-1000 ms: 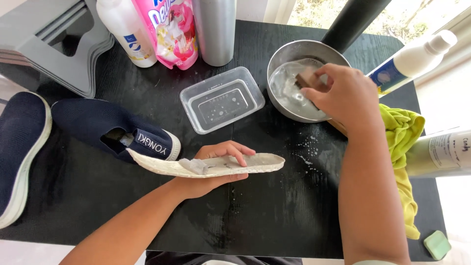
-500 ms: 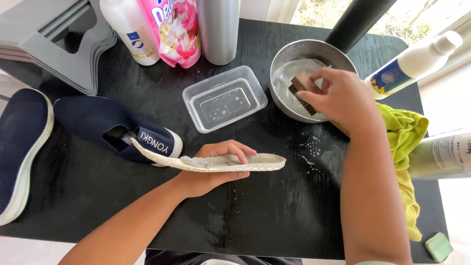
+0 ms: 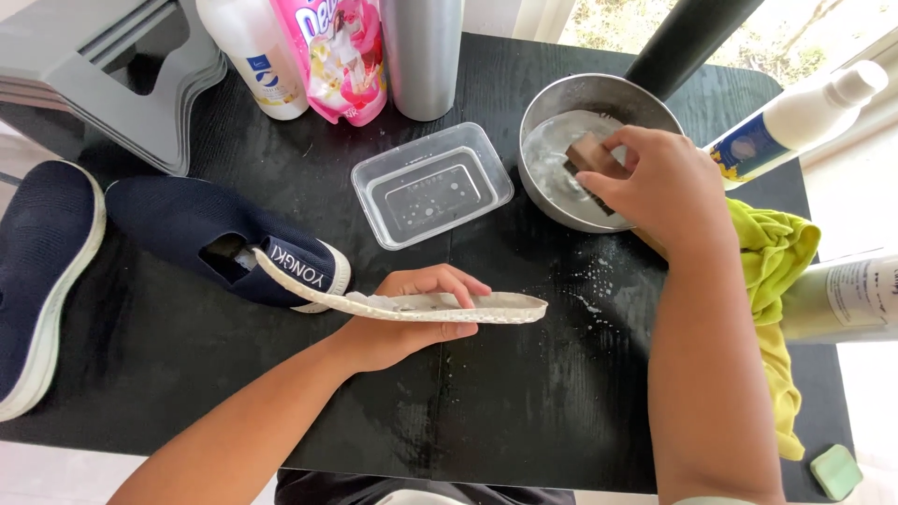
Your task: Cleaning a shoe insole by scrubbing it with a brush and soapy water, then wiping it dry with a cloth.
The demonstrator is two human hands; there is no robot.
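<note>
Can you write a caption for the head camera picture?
Left hand holds a shoe insole while right hand dips a brush in a metal bowl.

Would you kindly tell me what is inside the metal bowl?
The metal bowl holds cloudy water and a brown block gripped by the right hand. That hand hides the bowl's near side.

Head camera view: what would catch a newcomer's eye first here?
Probably the pale shoe insole at the middle of the black table, gripped by the left hand. Next, the right hand holding a brown block over the metal bowl at upper right, and the navy shoe lying left of the insole.
</note>
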